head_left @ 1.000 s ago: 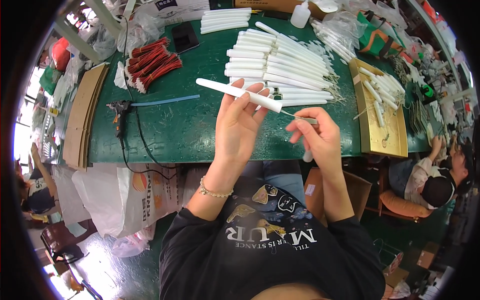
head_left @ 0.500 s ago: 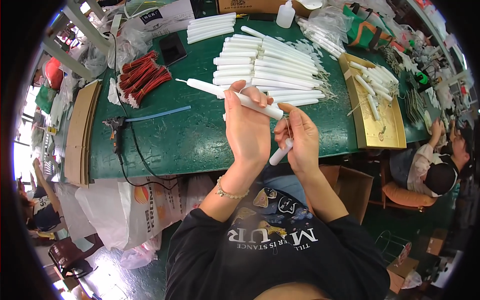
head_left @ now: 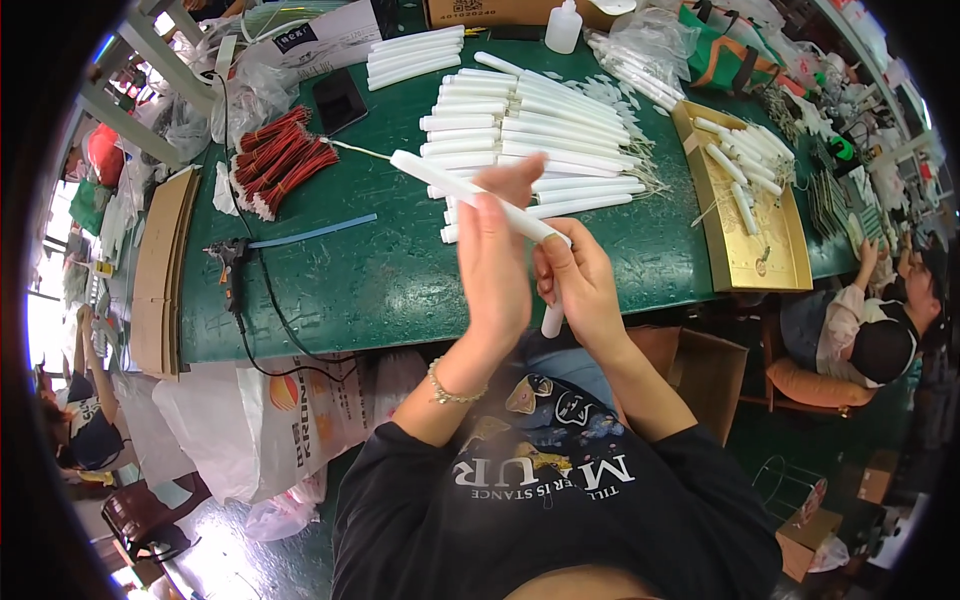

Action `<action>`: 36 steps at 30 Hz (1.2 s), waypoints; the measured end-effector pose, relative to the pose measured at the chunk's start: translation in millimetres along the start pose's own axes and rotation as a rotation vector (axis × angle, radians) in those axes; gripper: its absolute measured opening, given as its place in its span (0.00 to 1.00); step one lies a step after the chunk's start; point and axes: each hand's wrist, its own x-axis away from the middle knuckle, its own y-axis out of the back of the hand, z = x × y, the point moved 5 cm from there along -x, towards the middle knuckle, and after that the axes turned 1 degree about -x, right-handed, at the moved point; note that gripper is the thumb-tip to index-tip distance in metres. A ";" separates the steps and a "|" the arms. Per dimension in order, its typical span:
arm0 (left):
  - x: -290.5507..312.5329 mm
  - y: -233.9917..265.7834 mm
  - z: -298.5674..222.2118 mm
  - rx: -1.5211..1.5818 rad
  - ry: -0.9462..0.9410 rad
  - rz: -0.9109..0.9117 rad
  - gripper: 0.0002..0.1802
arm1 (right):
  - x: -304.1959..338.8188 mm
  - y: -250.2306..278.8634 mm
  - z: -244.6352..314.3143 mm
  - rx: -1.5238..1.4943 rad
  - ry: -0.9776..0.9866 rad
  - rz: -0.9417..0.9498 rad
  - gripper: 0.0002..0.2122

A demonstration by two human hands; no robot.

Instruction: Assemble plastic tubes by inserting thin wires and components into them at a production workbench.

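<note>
White tube (head_left: 430, 177) slants over green table (head_left: 400, 290) — left hand (head_left: 495, 265) holding its middle, some fingers extended; right hand (head_left: 585, 280) grasping near end, short white cylinder (head_left: 552, 322) jutting below — thin cord (head_left: 360, 149) at far end

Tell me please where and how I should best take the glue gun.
Grip the glue gun by its handle, probably best from the near edge of the table: the handle points that way. Its blue stick juts out to the right, so that side seems less free; mind the cord at the handle's lower end.
</note>
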 end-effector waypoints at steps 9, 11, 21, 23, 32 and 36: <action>-50.4 -10.0 -102.1 0.034 -0.467 0.029 0.12 | -11.4 -34.1 -4.8 -0.172 0.107 0.062 0.11; -55.9 -36.1 -106.1 -0.080 -0.461 0.139 0.11 | -15.6 -44.9 -4.0 -0.113 0.230 0.100 0.13; -38.4 -92.1 59.3 -0.719 -0.127 0.538 0.10 | 12.7 39.0 -30.1 -0.401 0.131 -0.437 0.16; -29.9 -94.9 86.2 -0.815 -0.099 0.577 0.10 | 24.8 65.1 -11.7 -0.335 0.301 -0.477 0.16; -11.5 -97.0 147.7 -1.084 -0.431 0.895 0.06 | 48.3 163.0 37.6 0.250 0.406 -0.737 0.13; -8.5 -97.3 140.8 -1.124 -0.579 1.003 0.11 | 33.6 244.8 89.5 1.025 0.304 -0.785 0.10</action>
